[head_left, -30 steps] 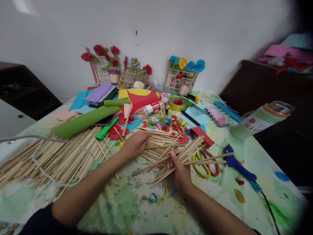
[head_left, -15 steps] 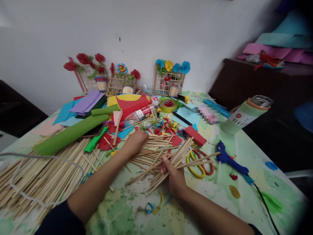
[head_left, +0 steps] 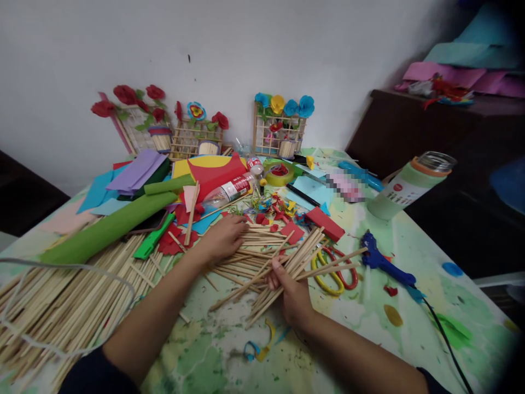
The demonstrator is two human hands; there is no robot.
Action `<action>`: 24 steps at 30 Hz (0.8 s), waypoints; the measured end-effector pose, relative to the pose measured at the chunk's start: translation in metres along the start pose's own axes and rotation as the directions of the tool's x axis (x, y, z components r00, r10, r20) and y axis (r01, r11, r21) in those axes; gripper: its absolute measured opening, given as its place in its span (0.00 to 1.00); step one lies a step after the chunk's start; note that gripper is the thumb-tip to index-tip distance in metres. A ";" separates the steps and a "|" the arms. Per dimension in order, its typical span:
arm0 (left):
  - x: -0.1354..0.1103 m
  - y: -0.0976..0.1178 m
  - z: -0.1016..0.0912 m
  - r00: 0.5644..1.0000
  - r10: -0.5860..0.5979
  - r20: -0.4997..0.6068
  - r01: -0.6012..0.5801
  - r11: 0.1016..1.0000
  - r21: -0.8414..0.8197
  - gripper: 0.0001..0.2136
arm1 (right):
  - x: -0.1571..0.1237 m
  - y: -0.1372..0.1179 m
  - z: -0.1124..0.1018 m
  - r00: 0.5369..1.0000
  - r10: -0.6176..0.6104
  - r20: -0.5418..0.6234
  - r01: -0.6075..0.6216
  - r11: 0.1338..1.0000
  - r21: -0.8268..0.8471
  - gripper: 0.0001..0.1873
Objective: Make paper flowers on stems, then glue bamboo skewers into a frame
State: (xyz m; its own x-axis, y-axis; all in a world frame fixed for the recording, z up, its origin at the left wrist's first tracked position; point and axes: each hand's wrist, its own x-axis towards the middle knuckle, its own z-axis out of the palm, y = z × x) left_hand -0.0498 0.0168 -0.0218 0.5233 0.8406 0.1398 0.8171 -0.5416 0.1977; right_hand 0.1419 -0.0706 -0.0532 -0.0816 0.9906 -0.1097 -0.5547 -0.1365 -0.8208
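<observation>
Head view: your right hand [head_left: 297, 298] is closed round the middle of a stick bundle [head_left: 301, 251], thumb laid over the top, fingers curled under. Your left hand [head_left: 223, 236] rests over the left ends of the loose sticks [head_left: 262, 238], fingers bent; can't tell if they pinch any.

Vs 1 s ago: your left hand reaches a bit farther over those loose sticks and its fingers are less curled. Right-hand grip unchanged. Your view has swung, so the tabletop sits further left in frame.

Bundle axis: diagonal, near-left to far-right. Near ends point back toward you, just left of your right wrist; far ends fan out toward the red block [head_left: 327, 223]. Two sticks splay flatter, running right over the scissors [head_left: 333, 290], tips near the blue glue gun [head_left: 388, 265]. Loose sticks lie mostly left-right, in front of the bundle's left side, with one or two crossing them at a slant.

Farther out: long stick pile [head_left: 69, 306] to the left of your left forearm, green paper roll [head_left: 110, 227] across its far end. Plastic bottle [head_left: 233, 189] on its side beyond your left hand. Green flask [head_left: 404, 189] leaning in view at far right.
</observation>
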 end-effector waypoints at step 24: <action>0.026 0.005 0.014 0.974 -0.149 0.168 0.110 0.969 0.222 0.15 | -0.001 -0.001 -0.002 1.000 -0.008 0.030 0.010 0.998 -0.061 0.10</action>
State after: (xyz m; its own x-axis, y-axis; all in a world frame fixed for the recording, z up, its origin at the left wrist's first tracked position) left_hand -0.0284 0.0356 -0.0309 0.4285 0.9018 -0.0559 0.9030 -0.4296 -0.0087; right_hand 0.1437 -0.0717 -0.0534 -0.1017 0.9910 -0.0866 -0.5042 -0.1264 -0.8543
